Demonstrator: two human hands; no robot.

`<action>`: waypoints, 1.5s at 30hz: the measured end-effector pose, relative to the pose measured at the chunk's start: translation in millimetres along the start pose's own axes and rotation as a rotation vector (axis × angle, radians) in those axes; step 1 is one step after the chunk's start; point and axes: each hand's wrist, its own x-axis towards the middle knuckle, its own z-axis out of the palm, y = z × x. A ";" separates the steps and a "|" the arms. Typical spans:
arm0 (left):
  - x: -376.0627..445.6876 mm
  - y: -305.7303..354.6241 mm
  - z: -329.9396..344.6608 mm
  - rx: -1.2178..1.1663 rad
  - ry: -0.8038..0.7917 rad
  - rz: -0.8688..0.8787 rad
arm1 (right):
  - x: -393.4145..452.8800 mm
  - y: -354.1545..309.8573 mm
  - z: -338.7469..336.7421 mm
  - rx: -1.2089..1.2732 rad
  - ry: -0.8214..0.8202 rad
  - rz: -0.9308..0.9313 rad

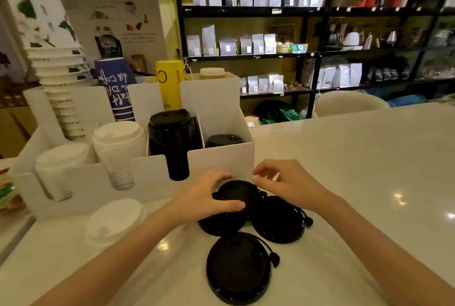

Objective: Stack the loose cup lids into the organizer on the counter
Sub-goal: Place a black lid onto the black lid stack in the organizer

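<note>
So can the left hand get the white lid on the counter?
Probably yes. The white lid lies alone on the counter, just left of the left hand, with nothing on top of it. But that hand is busy now: its grip is on a black lid.

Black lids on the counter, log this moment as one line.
left hand: grips top black lid | right hand: open beside it | organizer: behind
</note>
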 end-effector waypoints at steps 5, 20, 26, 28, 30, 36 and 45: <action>-2.6 -3.6 7.8 -0.011 0.029 0.018 | -0.4 9.1 7.6 -0.018 -0.090 0.046; -22.0 30.0 -43.7 -0.029 0.327 0.225 | 17.4 -29.9 -18.6 0.177 0.077 -0.090; -17.3 31.6 -91.5 -0.067 0.512 0.236 | 57.3 -76.2 -37.6 0.179 0.192 -0.213; -13.1 27.0 -105.2 -0.092 0.565 0.224 | 74.1 -86.2 -36.2 0.226 0.271 -0.216; -7.3 20.6 -115.7 -0.134 0.623 0.191 | 89.7 -92.8 -29.6 0.293 0.341 -0.207; 14.5 -4.2 -124.0 -0.150 0.781 0.100 | 115.4 -110.7 -2.2 0.666 0.310 -0.098; 26.2 -23.4 -124.7 -0.077 0.716 0.013 | 127.8 -107.8 17.3 0.693 0.142 -0.056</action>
